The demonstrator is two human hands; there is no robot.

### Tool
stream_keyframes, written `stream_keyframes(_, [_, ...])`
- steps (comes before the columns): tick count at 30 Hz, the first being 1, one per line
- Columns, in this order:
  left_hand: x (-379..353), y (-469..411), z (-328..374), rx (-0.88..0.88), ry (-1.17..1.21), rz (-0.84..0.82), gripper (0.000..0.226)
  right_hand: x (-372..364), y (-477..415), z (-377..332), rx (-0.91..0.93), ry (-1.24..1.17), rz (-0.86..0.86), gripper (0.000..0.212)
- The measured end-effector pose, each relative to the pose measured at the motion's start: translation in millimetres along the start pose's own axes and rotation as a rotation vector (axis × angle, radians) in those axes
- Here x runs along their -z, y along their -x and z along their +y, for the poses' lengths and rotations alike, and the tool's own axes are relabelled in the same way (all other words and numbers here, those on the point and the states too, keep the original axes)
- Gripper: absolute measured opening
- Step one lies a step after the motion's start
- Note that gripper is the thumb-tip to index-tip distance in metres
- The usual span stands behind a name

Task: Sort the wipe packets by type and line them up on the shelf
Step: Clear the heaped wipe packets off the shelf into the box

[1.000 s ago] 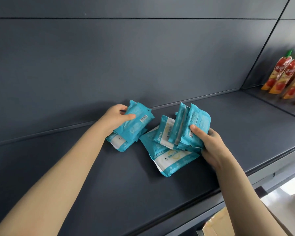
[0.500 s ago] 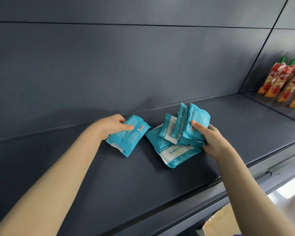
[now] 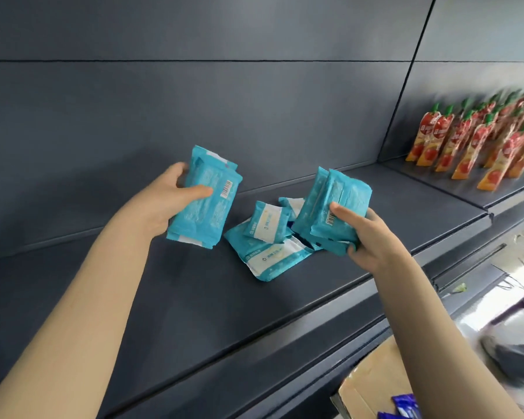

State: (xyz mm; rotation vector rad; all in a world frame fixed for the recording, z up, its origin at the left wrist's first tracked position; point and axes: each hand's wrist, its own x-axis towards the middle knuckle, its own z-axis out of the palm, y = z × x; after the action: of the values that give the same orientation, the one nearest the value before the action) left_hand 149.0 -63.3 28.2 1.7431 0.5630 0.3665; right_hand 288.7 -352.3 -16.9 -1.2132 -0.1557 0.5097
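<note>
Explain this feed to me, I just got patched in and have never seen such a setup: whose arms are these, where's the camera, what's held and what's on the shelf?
No machine here: these are a person's two bare arms. The one picture comes from a wide-angle camera on their head, looking forward and down. The left hand grips a stack of teal packets, barcode side towards us. The right hand grips another bunch, tilted on edge. Between them a loose pile of teal-and-white packets lies on the dark shelf. Further right stand red pouches; a cardboard box sits below.
</note>
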Motion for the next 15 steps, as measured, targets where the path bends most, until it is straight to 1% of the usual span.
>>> stream_keyframes(5, [-87.6, 30.1, 23.4, -0.116, -0.015, -0.151, 0.035, 63.8, 44.8, -20.3, 0.009, -0.019, 0.058, 0.030])
stream_keyframes(9, [-182.2, 64.6, 22.7, -0.164, -0.007, -0.200, 0.031, 145.7, 106.0, -31.0, -0.001, -0.033, 0.167, 0.028])
stream_keyframes(12, [-254.9, 95.0, 15.8, -0.141, 0.009, -0.218, 0.028, 210.5, 162.0, -31.0, -0.007, -0.078, 0.280, 0.025])
stream_keyframes(14, [-300.3, 117.0, 8.3, -0.077, 0.028, -0.249, 0.028, 252.3, 197.7, -25.3, -0.010, -0.122, 0.359, 0.019])
stream_keyframes(15, [-321.5, 128.9, 3.3, -0.032, 0.037, -0.265, 0.030, 273.2, 214.0, -19.2, -0.015, -0.131, 0.395, 0.021])
